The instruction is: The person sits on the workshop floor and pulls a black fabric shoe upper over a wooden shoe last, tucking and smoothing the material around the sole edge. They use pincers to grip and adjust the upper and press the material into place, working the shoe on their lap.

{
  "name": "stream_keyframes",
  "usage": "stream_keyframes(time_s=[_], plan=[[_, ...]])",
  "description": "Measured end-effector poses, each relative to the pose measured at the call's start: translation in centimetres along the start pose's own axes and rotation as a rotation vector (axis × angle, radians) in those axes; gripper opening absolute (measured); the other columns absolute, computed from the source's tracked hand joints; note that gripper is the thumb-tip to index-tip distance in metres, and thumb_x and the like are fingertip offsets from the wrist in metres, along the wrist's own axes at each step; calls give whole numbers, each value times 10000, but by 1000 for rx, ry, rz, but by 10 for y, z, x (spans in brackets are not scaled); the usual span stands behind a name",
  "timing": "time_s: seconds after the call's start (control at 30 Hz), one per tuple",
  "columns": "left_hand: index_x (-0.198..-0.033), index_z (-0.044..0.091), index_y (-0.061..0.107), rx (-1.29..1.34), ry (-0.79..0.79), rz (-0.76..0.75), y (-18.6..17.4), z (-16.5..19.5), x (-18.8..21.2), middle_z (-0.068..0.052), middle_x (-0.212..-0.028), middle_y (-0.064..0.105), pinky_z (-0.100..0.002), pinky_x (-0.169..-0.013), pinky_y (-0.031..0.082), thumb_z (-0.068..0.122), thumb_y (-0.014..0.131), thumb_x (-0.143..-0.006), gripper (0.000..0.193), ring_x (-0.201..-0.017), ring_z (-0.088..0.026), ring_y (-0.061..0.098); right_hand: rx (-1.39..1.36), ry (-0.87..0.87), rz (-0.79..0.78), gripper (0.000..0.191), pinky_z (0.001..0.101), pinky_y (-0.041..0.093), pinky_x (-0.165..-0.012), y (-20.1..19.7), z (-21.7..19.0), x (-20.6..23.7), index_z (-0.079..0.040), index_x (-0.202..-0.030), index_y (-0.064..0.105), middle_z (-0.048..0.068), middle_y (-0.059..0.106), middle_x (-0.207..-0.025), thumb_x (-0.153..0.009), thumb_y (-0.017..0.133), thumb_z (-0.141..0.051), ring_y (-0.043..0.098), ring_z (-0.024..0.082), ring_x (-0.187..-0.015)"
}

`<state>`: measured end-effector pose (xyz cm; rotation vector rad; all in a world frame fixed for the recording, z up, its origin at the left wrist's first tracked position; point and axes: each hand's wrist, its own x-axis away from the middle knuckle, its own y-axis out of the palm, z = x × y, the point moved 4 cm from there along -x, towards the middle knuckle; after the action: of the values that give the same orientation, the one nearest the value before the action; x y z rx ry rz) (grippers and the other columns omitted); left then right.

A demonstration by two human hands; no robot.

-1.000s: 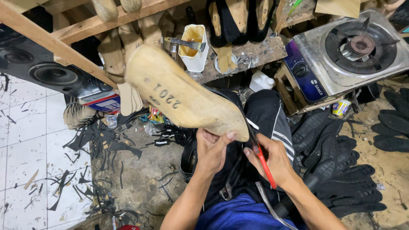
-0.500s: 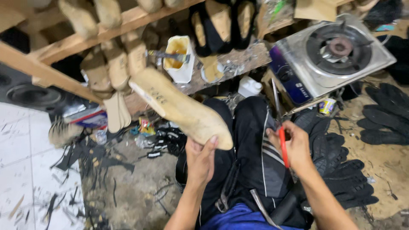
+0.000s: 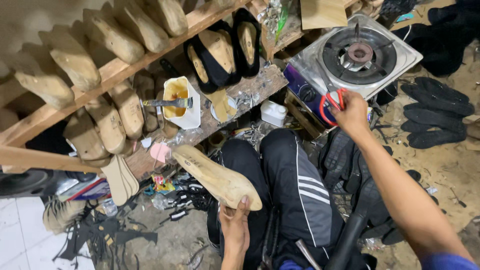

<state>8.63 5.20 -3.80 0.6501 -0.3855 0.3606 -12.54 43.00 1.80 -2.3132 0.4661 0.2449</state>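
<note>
the left hand [image 3: 235,227] is closed around the heel end of a pale, foot-shaped wooden shoe last [image 3: 216,176], thumb up against its near edge, holding it over the lap near the middle of the scene. the right hand [image 3: 351,114] is curled shut on a pair of red-handled pliers [image 3: 331,104], out to the right, just in front of a square steel single-burner gas stove [image 3: 360,52].

the last's long axis runs diagonally, heel near and right at the hand, toe pointing far and left toward a cream plastic glue pot with a brush [image 3: 181,101] on the rough wooden desk [image 3: 250,95]. its flat bottom seems to face up toward the camera.

to work well here, the grip on the heel looks best kept firm, with the last braced against the black trousers with white stripes [image 3: 295,185], so the toe does not swing while the pliers come across.

more wooden lasts sit on the slanted wooden rack [image 3: 120,67] far left, and black shoe soles [image 3: 435,117] lie on the floor at right.
</note>
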Motion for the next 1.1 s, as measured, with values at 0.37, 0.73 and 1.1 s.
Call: stream_keyframes(time_s=[0.37,0.73,1.1], plan=[[-1368,-9,478,-31,35,39,6,2,-4,-128,-1264,655,-409,-964,552,29,716,-864,558,-1127,-221,662,259,-104,90,476,518,494,-879,56,-29,-97,60,-1126,526,302,584,-1106,-714,764,55,587,483,-1013],[-1357,4,480,-58,-22,85,7,2,-7,-124,-1212,667,-416,-929,570,14,719,-843,567,-1098,-231,672,308,-125,45,504,529,480,-918,71,-28,-118,69,-1208,476,329,545,-1189,-801,770,29,570,496,-1071],[-1372,1,485,-11,63,90,23,8,1,-124,-1259,657,-408,-929,568,2,723,-831,591,-1121,-215,664,-210,-109,-250,251,352,557,-794,29,-79,-4,13,-1135,648,119,716,-951,-913,722,-80,698,231,-870]])
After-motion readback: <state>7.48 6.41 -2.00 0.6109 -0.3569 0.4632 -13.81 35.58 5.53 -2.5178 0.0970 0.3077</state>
